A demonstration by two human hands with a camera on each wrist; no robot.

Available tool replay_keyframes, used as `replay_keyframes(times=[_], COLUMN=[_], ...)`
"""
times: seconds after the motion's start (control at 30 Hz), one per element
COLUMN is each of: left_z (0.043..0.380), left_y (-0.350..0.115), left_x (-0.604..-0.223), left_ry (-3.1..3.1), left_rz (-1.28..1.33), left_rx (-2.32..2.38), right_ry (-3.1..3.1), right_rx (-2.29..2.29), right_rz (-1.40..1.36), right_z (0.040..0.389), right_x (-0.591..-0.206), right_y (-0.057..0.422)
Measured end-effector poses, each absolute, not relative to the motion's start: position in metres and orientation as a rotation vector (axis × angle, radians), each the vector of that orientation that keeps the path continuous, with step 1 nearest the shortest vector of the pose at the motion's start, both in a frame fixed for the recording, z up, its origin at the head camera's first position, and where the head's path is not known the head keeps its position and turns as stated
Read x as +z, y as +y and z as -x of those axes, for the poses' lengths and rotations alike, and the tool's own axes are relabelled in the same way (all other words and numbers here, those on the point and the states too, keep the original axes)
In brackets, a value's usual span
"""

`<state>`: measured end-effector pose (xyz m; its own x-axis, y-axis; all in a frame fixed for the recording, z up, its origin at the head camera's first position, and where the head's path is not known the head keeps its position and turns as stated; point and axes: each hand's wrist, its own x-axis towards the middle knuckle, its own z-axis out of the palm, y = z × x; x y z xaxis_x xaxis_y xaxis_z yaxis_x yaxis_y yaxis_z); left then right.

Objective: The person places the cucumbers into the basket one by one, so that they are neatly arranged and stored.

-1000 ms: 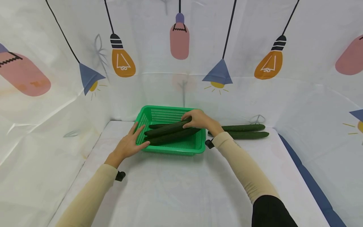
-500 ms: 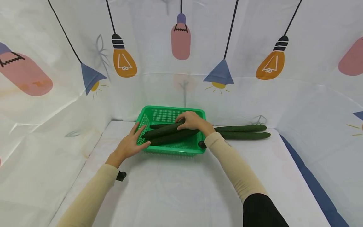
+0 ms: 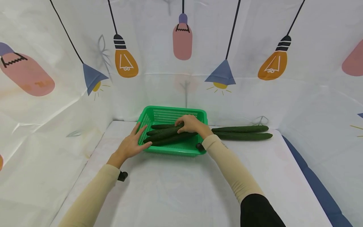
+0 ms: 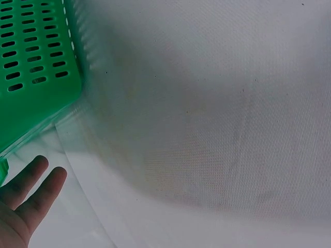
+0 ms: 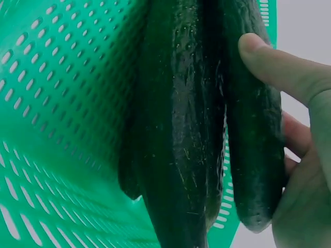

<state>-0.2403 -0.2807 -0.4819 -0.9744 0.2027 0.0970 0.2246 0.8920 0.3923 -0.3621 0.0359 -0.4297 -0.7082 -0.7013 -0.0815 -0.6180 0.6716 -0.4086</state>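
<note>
A green plastic basket (image 3: 170,152) with slotted walls sits at the back of the white table. Several long dark green cucumbers (image 3: 163,135) lie lengthwise inside it. My right hand (image 3: 190,123) reaches over the basket and grips the right end of one cucumber (image 5: 254,139); its thumb (image 5: 253,44) presses that cucumber's side in the right wrist view. At the basket's left end, my left hand (image 3: 129,145) has its fingers spread, up against the rim. Only two of its fingers (image 4: 44,199) and part of the palm show in the left wrist view.
Two more cucumbers (image 3: 244,136) lie side by side on the table (image 3: 181,189), right of the basket and partly behind my right forearm. A white curtain (image 3: 156,85) printed with lamps hangs behind and at both sides. Blue fabric (image 3: 312,179) borders the table's right edge.
My right hand has moved left and slightly down with the cucumber, which now lies lower among the others in the basket. The left hand stays at the rim.
</note>
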Motion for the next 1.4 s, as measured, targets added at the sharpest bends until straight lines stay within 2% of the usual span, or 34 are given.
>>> replay_keyframes(times=[0.67,1.4], left_z=[0.241,0.24], left_y=[-0.281,-0.28], left_x=[-0.482,-0.483], left_ry=[-3.009,-3.01], left_rz=[0.334,0.331], left_rx=[-0.636,-0.629], right_ry=[2.514,2.527], right_rx=[-0.633,-0.636], right_rz=[0.946,0.972], right_z=[0.368,0.366], right_x=[-0.426,-0.422], right_y=[0.049,0.051])
